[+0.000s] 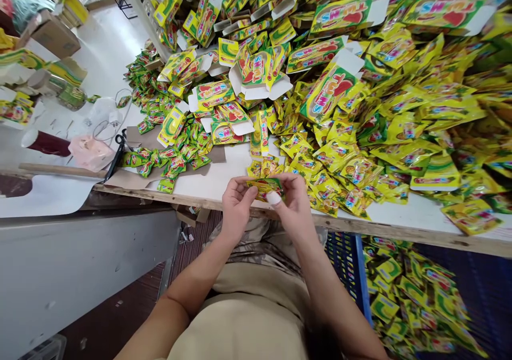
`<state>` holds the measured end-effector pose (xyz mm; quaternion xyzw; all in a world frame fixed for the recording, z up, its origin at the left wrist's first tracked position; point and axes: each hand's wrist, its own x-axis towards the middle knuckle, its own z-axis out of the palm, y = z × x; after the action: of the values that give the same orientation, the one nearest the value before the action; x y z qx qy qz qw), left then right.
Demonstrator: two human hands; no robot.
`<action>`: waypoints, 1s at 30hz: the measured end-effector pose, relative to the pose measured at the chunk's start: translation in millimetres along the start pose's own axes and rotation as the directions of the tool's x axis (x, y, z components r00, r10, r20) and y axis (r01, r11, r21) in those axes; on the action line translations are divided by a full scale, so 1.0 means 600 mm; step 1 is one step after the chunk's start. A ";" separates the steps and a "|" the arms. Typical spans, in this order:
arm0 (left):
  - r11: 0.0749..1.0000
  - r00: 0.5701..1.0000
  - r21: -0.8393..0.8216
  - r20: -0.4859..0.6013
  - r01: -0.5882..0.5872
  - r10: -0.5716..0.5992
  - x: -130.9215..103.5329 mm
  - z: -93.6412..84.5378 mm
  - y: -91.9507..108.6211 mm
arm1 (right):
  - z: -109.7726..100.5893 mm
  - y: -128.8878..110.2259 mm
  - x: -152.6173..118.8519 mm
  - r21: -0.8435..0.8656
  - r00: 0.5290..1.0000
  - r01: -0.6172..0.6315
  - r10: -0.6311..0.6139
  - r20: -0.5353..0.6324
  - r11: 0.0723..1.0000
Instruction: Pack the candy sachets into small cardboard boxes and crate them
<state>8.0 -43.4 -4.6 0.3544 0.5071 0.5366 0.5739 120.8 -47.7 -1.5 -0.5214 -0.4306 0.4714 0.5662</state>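
Note:
A small yellow and green candy pack (263, 189) is held level between both hands, just over the table's front edge. My left hand (237, 204) pinches one end, thumb on the near face. At the other end my right hand (295, 202) is closed on it, its thumb, with a white covering on the tip, pressed to the front. Whether the pack is a carton or a sachet I cannot tell. Yellow candy sachets (334, 160) lie right of the hands. Green-wrapped candies (176, 162) are spread to the left, and an upright carton (260, 132) is just beyond the hands.
Printed cartons (252, 69), some with open flaps, are heaped across the back of the table (224, 176). Black-handled scissors (117, 154) lie at the left near a pink plastic bag (91, 152). Below the edge at right, a blue crate (362, 274) stands by many filled packs (416, 296).

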 end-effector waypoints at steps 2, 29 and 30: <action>0.999 1.000 0.033 0.011 -0.021 0.021 -0.007 0.001 0.001 | -0.005 -0.006 -0.001 -0.114 0.995 0.038 -0.027 0.092 0.993; 0.572 0.730 0.525 0.651 -0.630 0.208 0.112 0.034 0.116 | -0.089 0.035 0.039 -0.366 0.924 -0.062 0.192 0.331 0.929; 0.569 0.751 0.556 0.637 -0.605 0.176 0.103 0.023 0.105 | -0.081 0.037 0.051 -0.422 0.929 -0.036 0.185 0.319 0.906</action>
<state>-0.5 29.6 46.0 0.7907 0.4091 0.2873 0.3534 171.9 -26.2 -27.9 -0.5593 -0.5830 0.4881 0.3302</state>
